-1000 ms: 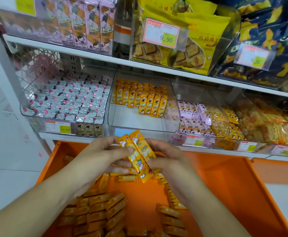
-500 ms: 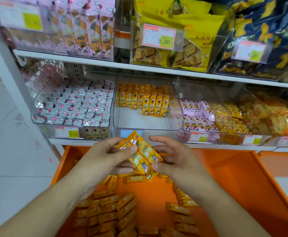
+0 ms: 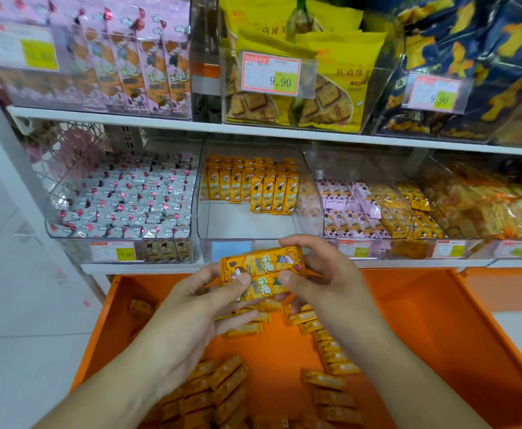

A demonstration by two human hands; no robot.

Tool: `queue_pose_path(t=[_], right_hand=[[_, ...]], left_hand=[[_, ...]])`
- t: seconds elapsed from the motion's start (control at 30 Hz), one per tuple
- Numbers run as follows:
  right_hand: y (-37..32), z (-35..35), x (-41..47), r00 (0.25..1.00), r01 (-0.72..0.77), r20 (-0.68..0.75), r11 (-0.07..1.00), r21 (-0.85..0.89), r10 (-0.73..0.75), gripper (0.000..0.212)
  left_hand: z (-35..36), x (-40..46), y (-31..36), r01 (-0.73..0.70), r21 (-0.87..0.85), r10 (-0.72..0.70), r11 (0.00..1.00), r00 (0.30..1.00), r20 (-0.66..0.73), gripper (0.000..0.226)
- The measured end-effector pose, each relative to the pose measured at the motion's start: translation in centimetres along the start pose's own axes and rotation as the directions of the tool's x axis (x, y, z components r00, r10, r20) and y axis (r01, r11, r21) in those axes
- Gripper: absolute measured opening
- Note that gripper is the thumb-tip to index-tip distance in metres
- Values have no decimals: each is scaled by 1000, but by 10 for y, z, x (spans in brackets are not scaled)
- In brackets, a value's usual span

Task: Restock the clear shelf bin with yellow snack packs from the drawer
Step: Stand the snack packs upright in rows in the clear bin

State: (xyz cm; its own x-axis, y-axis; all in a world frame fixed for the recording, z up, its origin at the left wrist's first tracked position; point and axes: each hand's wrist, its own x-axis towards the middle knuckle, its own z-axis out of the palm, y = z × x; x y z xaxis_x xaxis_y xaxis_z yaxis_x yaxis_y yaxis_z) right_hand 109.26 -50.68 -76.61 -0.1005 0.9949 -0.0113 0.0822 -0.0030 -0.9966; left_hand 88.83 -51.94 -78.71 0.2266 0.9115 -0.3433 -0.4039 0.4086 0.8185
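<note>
You are standing at the shelf with the neighbouring bin of pink-and-white packs [image 3: 123, 199] lying at the far left, well apart from your work. Moving rightward, your left hand [image 3: 204, 301] is gripping the near-left end of the bundle of yellow snack packs [image 3: 261, 269], thumb pressed on top and fingers curled underneath. The bundle is hovering just above the front edge of the orange drawer [image 3: 439, 329] and just in front of the clear shelf bin [image 3: 253, 224], with its long axis running left to right across your view, tilted slightly so the right end is sitting higher; the printed faces are pointing up toward you. Your right hand [image 3: 321, 274] is pinching the right end, thumb on the near face and fingers wrapped over the far edge. To do this step well, you are likely squaring the packs flush before placing them, so keep both thumbs pressing evenly to stop the packs sliding apart. The rows already standing in the bin [image 3: 253, 187] have their long axes running front to back, so turning your bundle a quarter turn before lowering it into the bare front floor would probably match them. Loose packs [image 3: 331, 360] are waiting in the drawer below.
</note>
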Motion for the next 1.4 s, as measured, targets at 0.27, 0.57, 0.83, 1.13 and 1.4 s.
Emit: queue_pose_path(t=[0.27, 0.57, 0.83, 1.13, 1.4], right_hand=[[-5, -16, 4, 921, 120, 378, 858, -500, 91, 40], [5, -5, 9, 980, 70, 199, 901, -429, 19, 34], [-25, -9, 95, 978, 207, 87, 852, -481, -189, 21], [8, 7, 271, 985, 150, 69, 601, -785, -157, 36], [33, 7, 326, 970, 229, 162, 454, -861, -183, 38]], left_hand=[[-19, 11, 13, -230, 763, 132, 604, 973, 188, 36], [-15, 14, 28, -330, 817, 240, 472, 940, 240, 43], [-6, 68, 105, -306, 910, 433, 280, 886, 164, 33], [-25, 213, 145, -39, 971, 436, -235, 889, 141, 35], [-30, 277, 141, -30, 963, 486, -266, 859, 161, 46]])
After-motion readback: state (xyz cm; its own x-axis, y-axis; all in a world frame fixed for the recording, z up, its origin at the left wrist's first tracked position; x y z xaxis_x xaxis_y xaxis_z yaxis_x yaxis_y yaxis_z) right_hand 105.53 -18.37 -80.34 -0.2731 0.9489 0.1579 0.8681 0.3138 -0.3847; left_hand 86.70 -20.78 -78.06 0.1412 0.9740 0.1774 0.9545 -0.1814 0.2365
